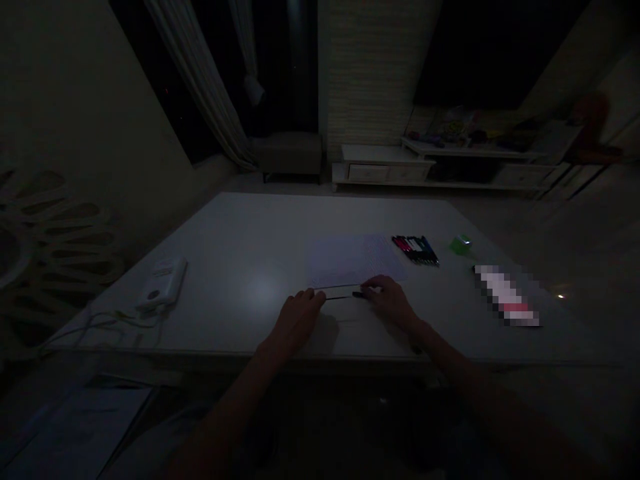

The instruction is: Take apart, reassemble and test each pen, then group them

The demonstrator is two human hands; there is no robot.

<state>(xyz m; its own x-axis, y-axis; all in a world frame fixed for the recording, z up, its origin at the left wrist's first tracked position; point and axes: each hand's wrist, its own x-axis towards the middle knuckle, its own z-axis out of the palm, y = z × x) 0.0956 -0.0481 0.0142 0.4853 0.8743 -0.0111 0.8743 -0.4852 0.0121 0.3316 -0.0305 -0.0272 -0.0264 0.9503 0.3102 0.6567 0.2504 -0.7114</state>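
Observation:
A pale sheet (343, 260) with faint markings lies on the white table (260, 233) in front of my hands. A thin dark stick (340, 297), with a thicker black end to the right, spans the space between my hands just below the sheet's near edge. My left hand (301, 315) is closed at the stick's left end, with the fingertips low over the table. At the black end, my right hand (387, 299) pinches with thumb and fingers. The dim light hides the stick's exact kind.
A row of coloured pens (416, 251) lies right of the sheet, with a small green object (461, 244) beyond. A blurred-out phone-like slab (507, 297) rests at the right. On the left sits a white box (164, 281) with cables (107, 322) trailing over the table's edge.

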